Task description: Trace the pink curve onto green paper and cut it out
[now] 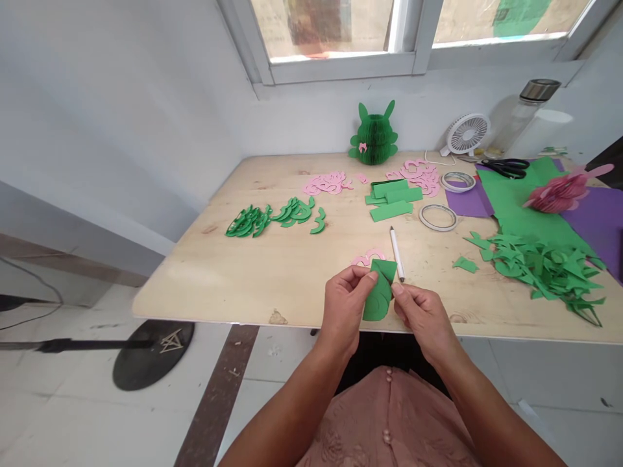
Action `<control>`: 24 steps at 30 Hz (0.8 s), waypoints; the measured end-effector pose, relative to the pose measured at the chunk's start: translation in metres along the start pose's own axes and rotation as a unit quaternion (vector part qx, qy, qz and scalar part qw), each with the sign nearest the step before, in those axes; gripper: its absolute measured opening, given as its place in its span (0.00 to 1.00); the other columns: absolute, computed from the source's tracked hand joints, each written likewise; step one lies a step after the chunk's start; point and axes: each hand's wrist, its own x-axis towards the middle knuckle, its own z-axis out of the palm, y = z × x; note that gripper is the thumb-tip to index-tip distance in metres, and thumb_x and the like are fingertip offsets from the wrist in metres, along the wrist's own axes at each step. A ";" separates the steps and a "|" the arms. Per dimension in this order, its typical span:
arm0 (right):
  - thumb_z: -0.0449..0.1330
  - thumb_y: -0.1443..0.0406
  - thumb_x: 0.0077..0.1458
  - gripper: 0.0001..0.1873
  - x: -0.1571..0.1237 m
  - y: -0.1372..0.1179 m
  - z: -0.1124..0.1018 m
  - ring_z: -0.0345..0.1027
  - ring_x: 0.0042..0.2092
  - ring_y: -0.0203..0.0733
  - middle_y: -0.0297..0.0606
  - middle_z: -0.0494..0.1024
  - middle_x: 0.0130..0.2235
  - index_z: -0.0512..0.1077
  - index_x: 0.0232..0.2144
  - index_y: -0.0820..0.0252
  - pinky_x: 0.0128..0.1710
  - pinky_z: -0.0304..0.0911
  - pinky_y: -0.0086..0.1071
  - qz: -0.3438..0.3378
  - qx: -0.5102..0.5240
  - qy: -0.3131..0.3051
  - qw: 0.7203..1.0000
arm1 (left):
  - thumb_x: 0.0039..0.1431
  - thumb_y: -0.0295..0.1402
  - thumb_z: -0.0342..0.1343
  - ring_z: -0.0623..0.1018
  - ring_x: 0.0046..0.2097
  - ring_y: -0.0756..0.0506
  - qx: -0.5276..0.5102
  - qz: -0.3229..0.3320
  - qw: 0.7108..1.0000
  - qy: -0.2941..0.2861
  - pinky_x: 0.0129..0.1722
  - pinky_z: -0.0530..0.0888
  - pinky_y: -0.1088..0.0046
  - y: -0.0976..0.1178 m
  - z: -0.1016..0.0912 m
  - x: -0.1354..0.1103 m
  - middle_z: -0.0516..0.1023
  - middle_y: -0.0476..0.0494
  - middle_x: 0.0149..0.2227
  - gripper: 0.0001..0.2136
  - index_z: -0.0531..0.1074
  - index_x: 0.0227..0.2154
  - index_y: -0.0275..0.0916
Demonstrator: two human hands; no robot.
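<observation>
Between my two hands, at the front edge of the table, is a small piece of green paper point(377, 298) with a curved line on its face and a partly cut or folded top. My left hand point(346, 301) pinches it between thumb and fingers on its left side. At its right edge, my right hand point(421, 314) is closed, thumb against fingers, touching the paper. A white pen point(397, 254) lies just beyond my right fingertips. Behind the green paper, a pink curved cut-out point(374, 254) is partly hidden.
Piles of green curved pieces point(248, 221) and pink cut-outs point(328, 183) lie across the table point(219, 279). Green strips point(395, 198), tape rolls point(438, 218), black scissors point(506, 168) and green scraps point(545, 269) sit right. A green honeycomb paper figure point(374, 139) and a fan point(468, 134) stand behind.
</observation>
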 end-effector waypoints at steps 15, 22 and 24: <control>0.54 0.49 0.56 0.24 0.002 -0.004 -0.001 0.43 0.22 0.33 0.28 0.53 0.19 0.65 0.18 0.59 0.21 0.40 0.30 -0.008 -0.015 0.010 1.000 | 0.42 0.35 0.65 0.68 0.26 0.53 0.003 0.005 1.000 0.003 0.27 0.66 0.78 0.001 0.000 0.002 0.71 0.50 0.22 0.10 0.71 0.20 0.35; 0.55 0.49 0.55 0.24 0.003 -0.003 -0.001 0.41 0.21 0.32 0.28 0.53 0.19 0.64 0.17 0.59 0.20 0.38 0.30 -0.002 -0.006 0.014 1.000 | 0.42 0.35 0.65 0.68 0.25 0.53 0.000 0.003 1.000 0.003 0.27 0.66 0.79 -0.001 0.000 0.003 0.72 0.50 0.22 0.10 0.71 0.20 0.35; 0.55 0.49 0.56 0.24 0.002 -0.002 -0.001 0.42 0.21 0.32 0.29 0.54 0.19 0.65 0.18 0.59 0.20 0.38 0.30 -0.003 -0.004 0.014 1.000 | 0.42 0.34 0.64 0.67 0.24 0.54 0.001 0.004 1.000 0.004 0.26 0.65 0.79 -0.001 -0.001 0.003 0.71 0.50 0.22 0.09 0.71 0.20 0.35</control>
